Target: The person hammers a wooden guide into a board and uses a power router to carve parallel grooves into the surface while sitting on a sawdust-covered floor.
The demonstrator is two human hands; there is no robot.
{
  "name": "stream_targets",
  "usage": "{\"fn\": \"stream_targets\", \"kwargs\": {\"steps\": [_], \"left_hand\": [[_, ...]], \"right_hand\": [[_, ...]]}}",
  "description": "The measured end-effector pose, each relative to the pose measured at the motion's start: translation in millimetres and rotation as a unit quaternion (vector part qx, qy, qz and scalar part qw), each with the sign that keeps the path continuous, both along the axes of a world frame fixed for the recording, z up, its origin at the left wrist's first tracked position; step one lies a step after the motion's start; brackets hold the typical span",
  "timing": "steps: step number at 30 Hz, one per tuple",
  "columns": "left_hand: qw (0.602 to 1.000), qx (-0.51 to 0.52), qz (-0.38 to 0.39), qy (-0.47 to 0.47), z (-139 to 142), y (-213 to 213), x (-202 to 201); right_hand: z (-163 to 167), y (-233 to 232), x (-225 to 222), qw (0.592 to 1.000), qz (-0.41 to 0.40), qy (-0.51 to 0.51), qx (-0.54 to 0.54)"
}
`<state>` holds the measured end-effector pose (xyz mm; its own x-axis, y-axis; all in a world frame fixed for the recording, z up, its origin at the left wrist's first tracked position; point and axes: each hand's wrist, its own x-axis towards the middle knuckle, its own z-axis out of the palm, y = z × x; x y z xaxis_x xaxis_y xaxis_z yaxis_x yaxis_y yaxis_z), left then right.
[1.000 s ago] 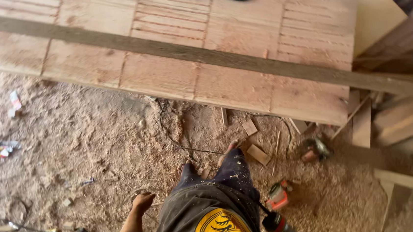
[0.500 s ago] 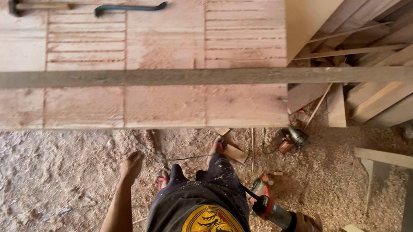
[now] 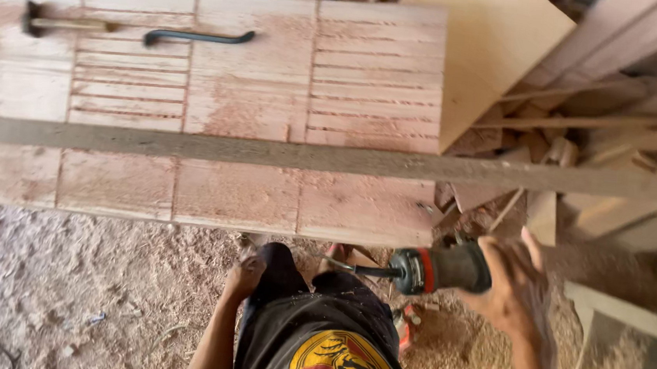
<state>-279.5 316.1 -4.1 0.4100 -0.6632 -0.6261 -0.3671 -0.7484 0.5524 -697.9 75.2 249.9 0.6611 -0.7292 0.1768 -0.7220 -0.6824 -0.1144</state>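
My right hand [image 3: 506, 291] grips a black and red power tool [image 3: 437, 270] by its body, its tip pointing left just below the near edge of a large grooved wooden panel [image 3: 368, 78]. A long grey plank [image 3: 307, 157] lies across the panel from left to right. Hanging beside my thigh, my left hand [image 3: 245, 276] has its fingers curled and holds nothing. My dark shorts and a yellow crest on my shirt fill the bottom centre.
A hammer [image 3: 68, 23] and a black bent pry bar [image 3: 199, 38] lie on the panel's far left part. A pale plywood sheet [image 3: 495, 49] and stacked offcuts [image 3: 581, 150] crowd the right. Sawdust covers the floor [image 3: 86, 283]; a red tool [image 3: 407, 327] lies by my leg.
My right hand has raised the power tool from beside my hip up toward the panel's near edge. My left hand has drawn in against my thigh.
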Motion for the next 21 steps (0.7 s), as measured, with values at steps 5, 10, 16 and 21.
{"fn": "stream_targets", "kwargs": {"steps": [5,10,16,21], "left_hand": [[0.971,0.082,0.220,0.033,29.8,54.0,30.0],[0.899,0.156,0.398,0.092,22.1,110.0,44.9],[0.781,0.046,0.577,0.234,-27.2,154.9,54.1],[0.792,0.093,0.556,0.235,-31.4,139.0,106.2]], "right_hand": [[17.6,-110.4,132.1,0.977,0.123,-0.174,-0.011],[10.3,-203.8,260.9,0.968,0.202,-0.093,-0.115],[-48.1,-262.8,438.8,0.933,0.314,0.167,-0.062],[-83.7,-268.7,535.3,0.869,0.346,0.353,0.036]]}}
